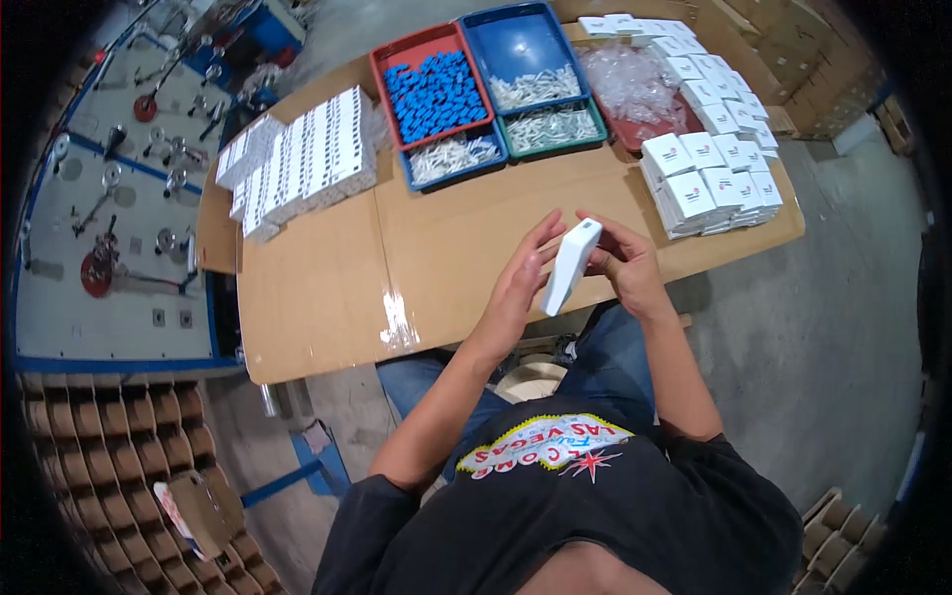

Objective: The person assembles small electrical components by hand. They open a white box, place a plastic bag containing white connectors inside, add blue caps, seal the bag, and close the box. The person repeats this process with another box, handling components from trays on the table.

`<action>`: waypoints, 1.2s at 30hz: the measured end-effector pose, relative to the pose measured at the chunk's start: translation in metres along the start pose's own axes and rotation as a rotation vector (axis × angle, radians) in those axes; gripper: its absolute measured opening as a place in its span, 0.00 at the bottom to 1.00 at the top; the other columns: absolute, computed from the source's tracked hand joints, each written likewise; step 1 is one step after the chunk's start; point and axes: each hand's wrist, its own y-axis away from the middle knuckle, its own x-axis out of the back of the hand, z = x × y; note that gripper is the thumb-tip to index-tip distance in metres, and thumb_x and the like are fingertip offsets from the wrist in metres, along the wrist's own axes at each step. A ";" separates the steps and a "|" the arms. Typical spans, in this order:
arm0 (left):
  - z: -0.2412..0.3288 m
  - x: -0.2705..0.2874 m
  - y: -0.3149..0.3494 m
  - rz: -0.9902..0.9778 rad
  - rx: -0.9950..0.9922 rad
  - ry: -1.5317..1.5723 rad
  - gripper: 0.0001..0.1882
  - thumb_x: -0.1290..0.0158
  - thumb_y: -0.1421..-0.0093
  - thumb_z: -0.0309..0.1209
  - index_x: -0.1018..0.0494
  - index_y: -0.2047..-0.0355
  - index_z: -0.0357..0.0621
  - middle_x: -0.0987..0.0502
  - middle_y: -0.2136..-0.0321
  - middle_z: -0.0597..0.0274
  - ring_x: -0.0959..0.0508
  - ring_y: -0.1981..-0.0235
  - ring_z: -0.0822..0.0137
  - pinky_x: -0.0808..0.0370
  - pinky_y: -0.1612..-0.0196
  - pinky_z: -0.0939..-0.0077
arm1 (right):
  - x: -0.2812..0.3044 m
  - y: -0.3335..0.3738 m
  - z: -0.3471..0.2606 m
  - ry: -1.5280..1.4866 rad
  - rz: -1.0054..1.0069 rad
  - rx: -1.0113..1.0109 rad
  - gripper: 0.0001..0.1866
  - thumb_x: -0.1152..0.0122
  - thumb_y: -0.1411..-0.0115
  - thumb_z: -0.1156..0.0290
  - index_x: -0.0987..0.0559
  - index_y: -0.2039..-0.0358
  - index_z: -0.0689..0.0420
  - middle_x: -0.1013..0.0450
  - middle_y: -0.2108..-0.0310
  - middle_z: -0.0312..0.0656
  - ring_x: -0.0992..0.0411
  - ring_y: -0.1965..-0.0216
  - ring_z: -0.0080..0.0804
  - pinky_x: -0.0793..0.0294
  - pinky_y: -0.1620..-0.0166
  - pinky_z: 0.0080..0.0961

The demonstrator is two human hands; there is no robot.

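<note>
1 white box (pixel 572 268) is being held above the table's (pixel 446 258) near edge.
Its long axis is slanting from far-right to near-left; the right hand (pixel 631 266) is pinching it, the left hand (pixel 518 290) spreading loose fingers alongside.

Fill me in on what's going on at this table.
A person holds a white box, tilted, in the right hand; the left hand is close beside it, and whether its fingers touch the box is unclear. On the cardboard surface, a red tray holds blue parts, with white boxes stacked on its left and flat white packs on its right.
</note>
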 end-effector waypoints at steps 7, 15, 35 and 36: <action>-0.011 -0.004 0.014 0.181 0.034 -0.194 0.32 0.65 0.24 0.50 0.49 0.27 0.46 0.41 0.33 0.53 0.41 0.33 0.62 0.45 0.32 0.69 | -0.041 0.002 0.010 0.388 -0.035 0.179 0.28 0.38 0.36 0.78 0.31 0.36 0.58 0.29 0.42 0.50 0.27 0.45 0.35 0.23 0.47 0.28; -0.019 -0.011 0.020 0.334 0.053 -0.061 0.33 0.64 0.26 0.55 0.45 0.29 0.50 0.35 0.42 0.58 0.32 0.43 0.66 0.34 0.41 0.70 | -0.057 0.016 -0.005 0.639 -0.241 0.567 0.46 0.23 0.52 0.56 0.33 0.35 0.59 0.36 0.37 0.53 0.34 0.38 0.49 0.33 0.37 0.38; 0.004 -0.022 0.029 0.534 0.425 0.464 0.31 0.61 0.28 0.60 0.36 0.39 0.50 0.26 0.52 0.62 0.24 0.50 0.66 0.25 0.48 0.65 | -0.064 0.012 0.028 0.742 -0.331 0.596 0.38 0.52 0.30 0.49 0.37 0.34 0.72 0.38 0.36 0.63 0.35 0.38 0.60 0.36 0.36 0.43; 0.005 -0.023 0.029 0.545 0.426 0.452 0.30 0.61 0.28 0.59 0.36 0.39 0.51 0.26 0.52 0.63 0.24 0.50 0.67 0.26 0.47 0.66 | -0.066 0.011 0.029 0.734 -0.320 0.610 0.38 0.53 0.29 0.48 0.37 0.34 0.72 0.38 0.36 0.63 0.35 0.38 0.60 0.35 0.36 0.43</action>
